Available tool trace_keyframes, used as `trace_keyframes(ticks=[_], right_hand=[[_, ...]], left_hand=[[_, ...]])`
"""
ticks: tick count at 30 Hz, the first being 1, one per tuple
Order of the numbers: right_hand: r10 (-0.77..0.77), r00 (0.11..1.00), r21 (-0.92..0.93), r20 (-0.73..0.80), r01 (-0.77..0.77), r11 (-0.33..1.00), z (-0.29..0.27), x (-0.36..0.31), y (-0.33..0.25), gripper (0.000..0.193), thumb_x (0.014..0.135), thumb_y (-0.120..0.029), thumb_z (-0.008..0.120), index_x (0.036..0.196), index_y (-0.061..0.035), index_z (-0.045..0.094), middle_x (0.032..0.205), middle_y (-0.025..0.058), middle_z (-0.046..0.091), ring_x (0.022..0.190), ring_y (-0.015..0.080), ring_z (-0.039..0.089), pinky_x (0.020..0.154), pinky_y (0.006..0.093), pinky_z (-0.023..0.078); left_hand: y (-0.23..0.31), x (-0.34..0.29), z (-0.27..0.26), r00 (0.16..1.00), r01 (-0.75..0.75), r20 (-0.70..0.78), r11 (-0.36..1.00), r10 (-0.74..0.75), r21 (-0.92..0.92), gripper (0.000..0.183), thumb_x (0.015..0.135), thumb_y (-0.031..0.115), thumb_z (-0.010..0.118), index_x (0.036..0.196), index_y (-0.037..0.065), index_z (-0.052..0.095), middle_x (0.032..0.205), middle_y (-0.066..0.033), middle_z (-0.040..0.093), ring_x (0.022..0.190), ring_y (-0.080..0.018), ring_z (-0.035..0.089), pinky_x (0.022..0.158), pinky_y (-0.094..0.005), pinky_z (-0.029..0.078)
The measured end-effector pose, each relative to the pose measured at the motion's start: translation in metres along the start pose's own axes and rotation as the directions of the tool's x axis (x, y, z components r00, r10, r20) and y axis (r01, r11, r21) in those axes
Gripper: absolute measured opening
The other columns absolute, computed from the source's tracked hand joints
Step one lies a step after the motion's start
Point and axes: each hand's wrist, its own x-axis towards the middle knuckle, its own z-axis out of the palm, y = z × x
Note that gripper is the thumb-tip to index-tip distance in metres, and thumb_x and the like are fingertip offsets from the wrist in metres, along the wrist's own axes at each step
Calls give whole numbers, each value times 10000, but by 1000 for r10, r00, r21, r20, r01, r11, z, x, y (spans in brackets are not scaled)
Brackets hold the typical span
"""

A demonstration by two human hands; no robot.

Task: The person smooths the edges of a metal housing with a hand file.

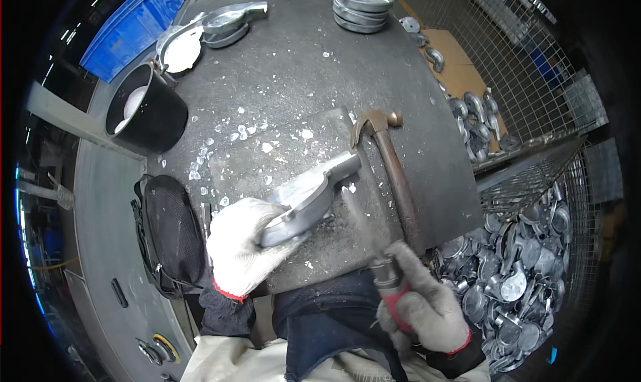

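My left hand (242,245), in a white glove with a red cuff, grips a grey metal casting (304,212) by its rounded end. The casting is shaped like a shallow round housing with a short neck pointing to the upper right. My gloved right hand (431,308) is closed around a red-handled tool (394,300) with a metal collar. A pale streak, smeared by motion, runs from the collar toward the casting's neck, so I cannot tell the tip's shape. A claw hammer (395,172) with a brown handle lies just beyond my right hand.
White flakes litter the grey table (287,68). Stacked castings (362,12) and more castings (227,23) stand at the far side. A black bucket (150,115), blue crate (130,28) and black mesh bag (172,228) are left. Right is a wire cage (514,308) full of castings.
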Motion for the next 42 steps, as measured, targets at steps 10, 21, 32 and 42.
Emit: trace_keyframes(ticks=[10, 21, 32, 42], right_hand=[[-35, 981, -42, 188, 43, 998, 1, 45, 25, 684, 1152, -181, 538, 1742, -18, 231, 1544, 78, 552, 1136, 66, 589, 1048, 262, 487], [-445, 887, -548, 121, 434, 715, 25, 39, 30, 663, 1063, -181, 703, 1675, -124, 453, 939, 111, 764, 715, 151, 739, 678, 296, 582], [-423, 898, -481, 124, 427, 766, 18, 51, 40, 702, 1075, -226, 689, 1700, -122, 388, 917, 62, 727, 650, 138, 676, 612, 282, 558], [-264, 956, -18, -131, 264, 964, -32, 6, 61, 727, 1079, -164, 570, 1741, -95, 277, 948, 99, 710, 663, 92, 610, 577, 246, 521]], left_hand=[[9, -5, 2, 998, 61, -11, 996, -61, 62, 503, 613, 211, 1010, 1044, 72, 791, 917, -126, 745, 862, -329, 746, 859, -409, 596], [15, -8, -3, 1000, 15, 11, 981, -18, 192, 488, 653, 227, 978, 1088, 107, 792, 1021, -125, 770, 933, -344, 738, 873, -430, 595], [30, -6, 6, 996, -5, 83, 979, -12, 206, 526, 640, 212, 959, 1123, 121, 772, 1006, -96, 750, 928, -343, 718, 860, -437, 575], [32, 3, 32, 845, -351, 394, 931, 360, -99, 941, 629, 296, 1003, 1492, 247, 633, 1543, -146, 575, 1436, -464, 521, 1219, -639, 421]])
